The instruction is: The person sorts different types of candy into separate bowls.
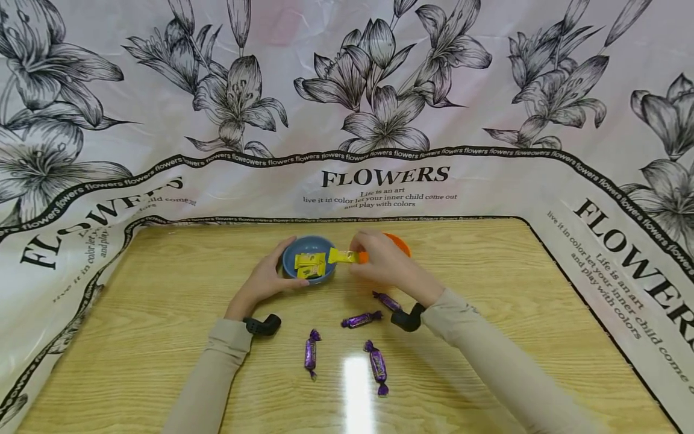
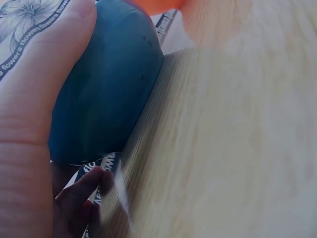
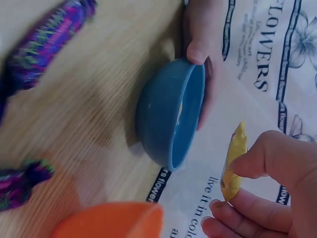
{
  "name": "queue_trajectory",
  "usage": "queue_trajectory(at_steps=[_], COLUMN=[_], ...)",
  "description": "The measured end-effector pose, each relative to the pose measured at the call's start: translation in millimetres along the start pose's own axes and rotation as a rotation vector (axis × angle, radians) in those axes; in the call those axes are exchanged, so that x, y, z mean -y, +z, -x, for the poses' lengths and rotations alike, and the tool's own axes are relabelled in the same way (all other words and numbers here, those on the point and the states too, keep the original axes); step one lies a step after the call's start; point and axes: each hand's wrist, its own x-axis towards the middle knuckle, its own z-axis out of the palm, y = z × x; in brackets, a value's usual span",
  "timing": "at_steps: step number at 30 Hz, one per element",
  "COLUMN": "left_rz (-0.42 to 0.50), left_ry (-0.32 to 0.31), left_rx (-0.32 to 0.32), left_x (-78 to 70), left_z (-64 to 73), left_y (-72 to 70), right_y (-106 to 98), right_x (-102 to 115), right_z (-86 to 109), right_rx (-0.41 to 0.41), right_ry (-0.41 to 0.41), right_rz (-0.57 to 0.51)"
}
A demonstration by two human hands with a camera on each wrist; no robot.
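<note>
My left hand holds the blue bowl from its left side, thumb near the front and fingers behind. Several yellow-wrapped candies lie inside the bowl. Between the thumb and fingers of my right hand is a yellow-wrapped candy, pinched just right of the bowl's rim. In the right wrist view this candy is apart from the blue bowl. An orange bowl stands behind my right hand, which hides most of it. The left wrist view shows the blue bowl's outer wall close up.
Several purple-wrapped candies lie on the wooden table in front of the bowls, among them one near the middle and one closer to me. A flower-printed sheet rises behind the table and along its sides.
</note>
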Motion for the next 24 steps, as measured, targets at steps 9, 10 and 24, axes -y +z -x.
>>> queue_trajectory(at_steps=[9,10,24], left_rz=[0.01,0.013,0.04], left_ry=[-0.017,-0.02,-0.027], left_rx=[-0.002,-0.001,0.005], left_x=[-0.1,-0.2,-0.2], left_z=[0.2,0.2,-1.7], left_y=[-0.8,-0.9,-1.2], right_y=[28.2,32.4,72.5], right_x=[3.5,4.3,2.4], right_z=[-46.3,-50.7,-71.9], right_rx=[-0.001,-0.001,-0.093], right_ry=[0.033,0.029,-0.168], right_rz=[0.036,0.055,0.454])
